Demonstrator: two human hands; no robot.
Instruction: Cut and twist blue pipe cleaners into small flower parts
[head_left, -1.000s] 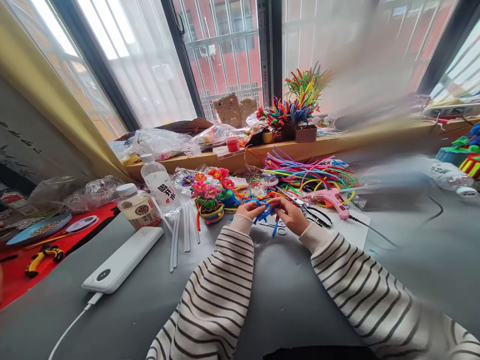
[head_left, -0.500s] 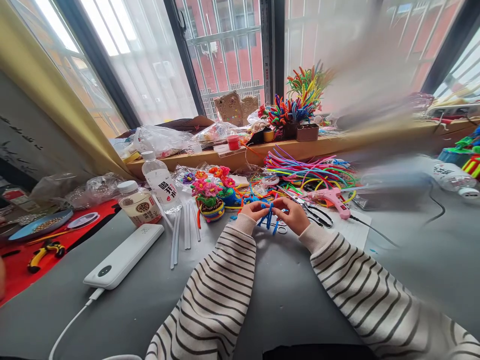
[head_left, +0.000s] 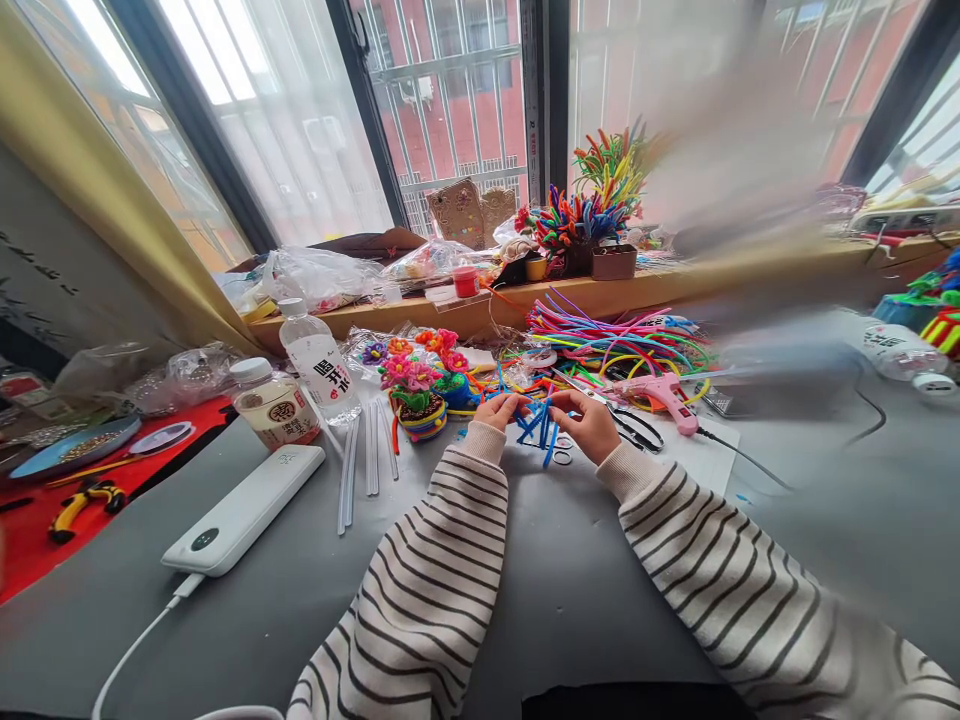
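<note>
Both my hands meet over the grey table, in striped sleeves. My left hand (head_left: 496,413) and my right hand (head_left: 589,423) each pinch a bundle of blue pipe cleaners (head_left: 538,425) held between them, its loose ends fanning downward. A small pair of scissors (head_left: 561,449) lies on the table just under the bundle. Left of my hands stands a little pot of pipe-cleaner flowers (head_left: 415,389).
A pink glue gun (head_left: 664,394) and black scissors (head_left: 636,430) lie to the right, before a heap of coloured pipe cleaners (head_left: 615,343). Clear glue sticks (head_left: 367,460), two bottles (head_left: 319,365), a white power bank (head_left: 244,511) sit left. The cluttered windowsill (head_left: 480,300) runs behind.
The blue bundle has been turned between my fingers, and its ends now splay out lower. Both hands stay in nearly the same place.
</note>
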